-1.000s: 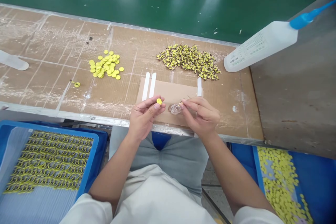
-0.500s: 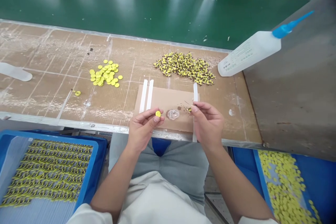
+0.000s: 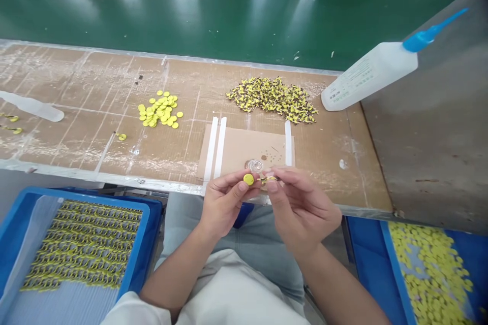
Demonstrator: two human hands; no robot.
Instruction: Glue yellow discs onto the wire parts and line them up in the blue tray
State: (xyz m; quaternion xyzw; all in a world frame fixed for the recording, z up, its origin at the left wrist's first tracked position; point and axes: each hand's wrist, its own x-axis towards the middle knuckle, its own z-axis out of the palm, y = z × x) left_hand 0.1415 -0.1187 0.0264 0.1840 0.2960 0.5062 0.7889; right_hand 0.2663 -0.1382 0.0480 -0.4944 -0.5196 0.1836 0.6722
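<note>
Between the thumb and fingers of my left hand (image 3: 224, 202) is a small round yellow disc (image 3: 248, 179), its flat face showing. My right hand (image 3: 301, 200) pinches a tiny yellow-and-black piece (image 3: 270, 178), whose thin end points at the disc; whether the two touch I cannot tell. Just behind my fingertips, a clear glossy blob (image 3: 254, 165) sits on a cardboard sheet (image 3: 244, 141) taped to the bench. Farther back lies a heap of similar yellow-and-black pieces (image 3: 272, 99). To the left is a pile of yellow discs (image 3: 162, 109).
A white bottle with a blue nozzle (image 3: 371, 76) leans against the metal panel at right. A blue tray (image 3: 147, 228) with rows of yellow-and-black pieces is at lower left. Loose yellow discs (image 3: 430, 264) fill a tray at lower right. A green belt (image 3: 229, 20) runs behind the bench.
My hands have come together in front of the clear blob, bringing the small piece close to the disc. The view has shifted slightly, showing more of the bench's left side.
</note>
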